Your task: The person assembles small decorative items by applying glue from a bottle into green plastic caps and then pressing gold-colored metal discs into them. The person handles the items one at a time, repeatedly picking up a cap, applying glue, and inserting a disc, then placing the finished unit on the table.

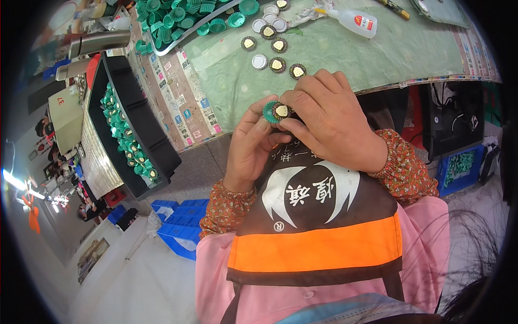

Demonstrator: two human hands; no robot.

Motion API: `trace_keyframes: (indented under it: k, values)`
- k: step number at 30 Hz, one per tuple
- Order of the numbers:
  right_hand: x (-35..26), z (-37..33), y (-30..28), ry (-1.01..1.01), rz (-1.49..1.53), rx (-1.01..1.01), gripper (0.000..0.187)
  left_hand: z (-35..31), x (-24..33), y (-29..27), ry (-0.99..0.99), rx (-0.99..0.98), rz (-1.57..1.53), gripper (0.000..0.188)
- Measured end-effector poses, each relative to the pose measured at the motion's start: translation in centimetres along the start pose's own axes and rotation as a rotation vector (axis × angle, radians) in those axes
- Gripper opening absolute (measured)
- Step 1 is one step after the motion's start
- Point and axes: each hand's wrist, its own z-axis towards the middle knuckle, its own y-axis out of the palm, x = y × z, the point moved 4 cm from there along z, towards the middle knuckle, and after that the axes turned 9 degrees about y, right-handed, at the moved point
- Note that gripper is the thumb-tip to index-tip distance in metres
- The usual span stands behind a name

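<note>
Left grip point(250, 141), fingertips point(261, 126) pinching; green cup point(268, 113) between

The small ruffled green cup point(267, 112) looks slightly glossy (plastic or foil, unclear which); the long black bin point(144, 114), matt plastic; the floral orange-red right sleeve point(404, 164), cloth.

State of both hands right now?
Left hand: closed, holding a green fluted cup.
Right hand: closed, holding a dark, gold-centred disc.
</note>
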Motion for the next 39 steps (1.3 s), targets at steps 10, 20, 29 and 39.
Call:
trace_keyframes:
  k: [10,20,29,39]
  values:
    - [-0.6,-0.2,0.6,-0.062,-0.043,0.025,0.024,-0.3,-0.3,-0.2,0.004,-0.015,0.042,0.049]
    - [-0.7,-0.5,0.5,-0.064,-0.022,0.019,0.023,-0.5,-0.6,-0.1,-0.004,-0.013,0.062,0.049]
    - [-0.8,-0.6,0.4,-0.077,-0.034,0.014,0.023,-0.6,-0.5,0.0,-0.017,-0.013,0.095,0.047]
    - [-0.9,-1.3,1.7,-0.189,-0.109,0.018,0.025,-1.1,-0.1,1.1,0.058,0.021,0.376,0.044]
